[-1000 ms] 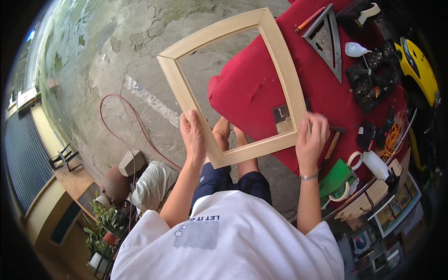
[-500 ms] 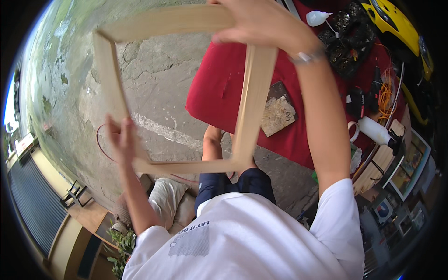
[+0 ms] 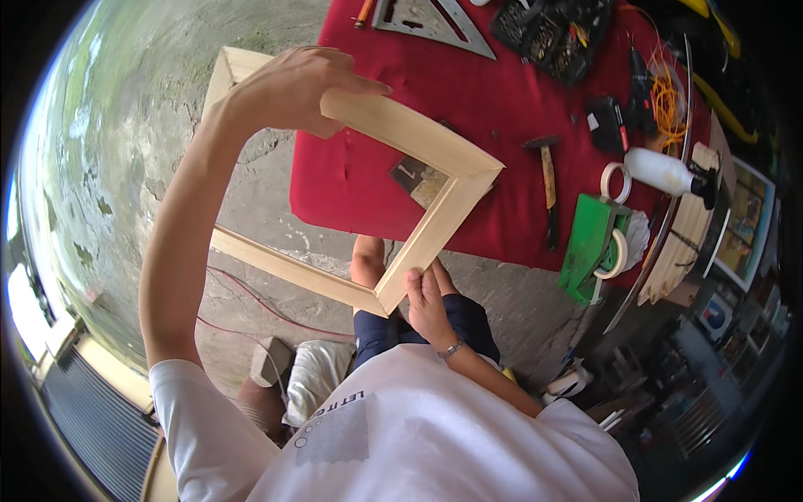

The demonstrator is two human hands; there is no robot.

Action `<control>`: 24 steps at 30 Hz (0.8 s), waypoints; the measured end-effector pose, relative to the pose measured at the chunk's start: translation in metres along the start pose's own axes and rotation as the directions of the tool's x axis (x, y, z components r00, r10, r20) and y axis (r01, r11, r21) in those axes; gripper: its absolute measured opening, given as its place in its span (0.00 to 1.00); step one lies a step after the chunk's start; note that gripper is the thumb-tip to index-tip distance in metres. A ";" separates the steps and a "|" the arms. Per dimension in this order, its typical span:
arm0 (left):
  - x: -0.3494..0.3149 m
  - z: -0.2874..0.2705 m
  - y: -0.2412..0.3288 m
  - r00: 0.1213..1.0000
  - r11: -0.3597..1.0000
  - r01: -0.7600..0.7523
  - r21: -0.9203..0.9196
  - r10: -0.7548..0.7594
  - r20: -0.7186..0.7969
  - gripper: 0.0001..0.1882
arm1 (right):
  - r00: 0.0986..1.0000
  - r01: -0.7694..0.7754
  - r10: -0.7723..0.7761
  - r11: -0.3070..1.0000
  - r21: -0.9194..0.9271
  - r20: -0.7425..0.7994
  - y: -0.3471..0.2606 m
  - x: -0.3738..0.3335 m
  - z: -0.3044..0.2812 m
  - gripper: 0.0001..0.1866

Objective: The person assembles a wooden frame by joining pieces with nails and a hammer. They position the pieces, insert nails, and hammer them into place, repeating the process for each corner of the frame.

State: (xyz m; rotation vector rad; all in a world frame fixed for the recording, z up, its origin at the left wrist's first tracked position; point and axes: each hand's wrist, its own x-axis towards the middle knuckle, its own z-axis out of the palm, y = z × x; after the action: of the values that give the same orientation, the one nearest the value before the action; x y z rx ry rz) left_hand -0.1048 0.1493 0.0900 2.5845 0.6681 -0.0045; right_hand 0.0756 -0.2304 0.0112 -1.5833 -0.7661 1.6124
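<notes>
Wood frame (image 3: 418,138): rotated vs. 0.5 s ago; held up approx. over counter (image 3: 493,230) edge, partly over floor (image 3: 259,197). My L hand (image 3: 293,90): now at far rail, fingers gripping it. My R hand (image 3: 428,308): shifted from far rail to R-side rail, fingers gripping nr. corner. Hammer (image 3: 549,188): now visible.

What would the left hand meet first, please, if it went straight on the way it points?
Beyond the wooden frame it holds, the left hand would likely meet the red cloth, though depth is unclear.
</notes>
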 end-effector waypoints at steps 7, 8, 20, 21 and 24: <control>0.029 0.062 0.019 0.998 1.000 -0.022 -0.023 0.020 -0.051 0.41 | 0.995 -0.072 0.087 0.967 0.246 -0.052 0.031 0.004 0.042 0.28; 0.032 0.077 0.041 0.997 0.998 -0.028 -0.055 0.024 -0.068 0.45 | 0.994 -0.062 0.085 0.961 0.270 -0.075 0.031 0.005 0.049 0.27; 0.016 0.146 0.107 0.982 0.980 0.088 -0.177 -0.116 -0.151 0.62 | 0.992 -0.122 0.070 0.791 -0.600 -0.109 -0.096 0.035 -0.068 0.15; 0.017 0.148 0.107 0.980 0.980 0.085 -0.181 -0.115 -0.160 0.61 | 0.976 -0.005 -0.136 0.768 -0.641 -0.172 -0.120 0.049 -0.080 0.18; 0.024 0.147 0.108 0.975 0.980 0.074 -0.183 -0.109 -0.194 0.59 | 0.786 0.297 -0.614 0.469 -0.832 -0.065 -0.117 0.095 -0.096 0.30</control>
State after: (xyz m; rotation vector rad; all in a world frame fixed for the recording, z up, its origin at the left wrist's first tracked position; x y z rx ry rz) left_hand -0.0172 0.0119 0.0037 2.4023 0.8230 0.2798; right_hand 0.1858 -0.0946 0.0495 -1.9208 -1.6923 0.4959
